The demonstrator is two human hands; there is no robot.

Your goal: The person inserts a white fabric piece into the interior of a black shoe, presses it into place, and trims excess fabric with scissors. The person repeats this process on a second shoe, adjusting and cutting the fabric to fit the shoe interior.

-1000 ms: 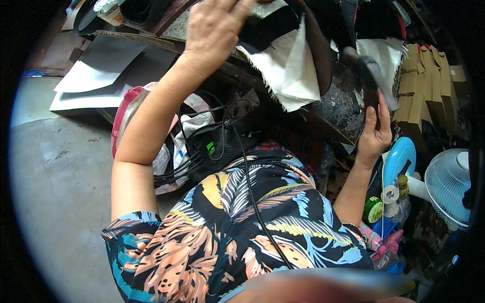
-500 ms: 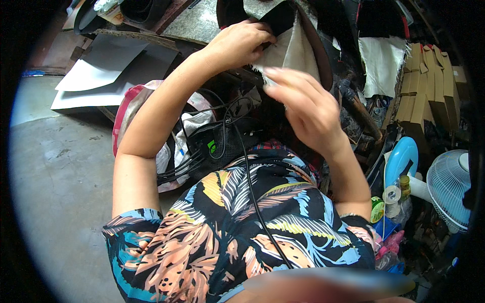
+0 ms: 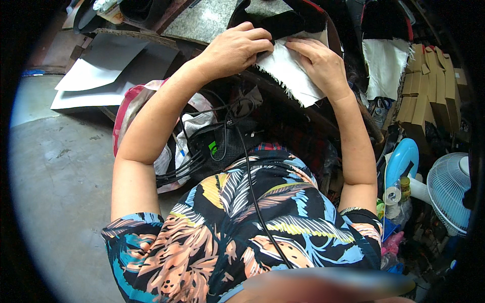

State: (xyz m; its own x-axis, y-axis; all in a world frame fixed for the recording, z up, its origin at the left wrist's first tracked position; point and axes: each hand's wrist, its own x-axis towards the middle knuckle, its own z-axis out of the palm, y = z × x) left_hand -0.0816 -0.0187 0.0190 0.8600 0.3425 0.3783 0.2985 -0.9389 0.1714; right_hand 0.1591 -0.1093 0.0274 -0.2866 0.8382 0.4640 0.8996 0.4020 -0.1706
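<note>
At the far left lies bare grey floor [image 3: 60, 166], with pale paper sheets [image 3: 103, 65] spread above it against a cardboard edge. Just right of them a pink-rimmed bag [image 3: 132, 101] sits under the left forearm, and a black pouch [image 3: 222, 144] with a bundle of black cables [image 3: 174, 171] hangs in front of the person's leaf-print shirt [image 3: 242, 227]. 1 cable [image 3: 252, 192] runs down over the shirt.

The left hand [image 3: 235, 48] is raised to the bench [image 3: 202, 20], fingers curled shut, pinching the upper left edge of a white cloth [image 3: 290, 76] where it meets a black piece [image 3: 283, 22] of material. The cloth has a frayed lower edge and hangs over the near rim of the bench, between the 2 hands. The right hand [image 3: 321, 63] lies flat on the cloth's right part, fingers stretched toward the left hand and pressing the fabric down; its fingertips nearly touch the left hand's knuckles.

Further right a second white cloth [image 3: 386, 65] lies among dark scraps, and beside it stands a stack of brown cardboard boxes [image 3: 424, 91]. Below these are a blue oval thing [image 3: 401, 159], a tape roll [image 3: 391, 194], a small bottle [image 3: 404, 187] and, at the right rim, a white fan [image 3: 449, 189].
</note>
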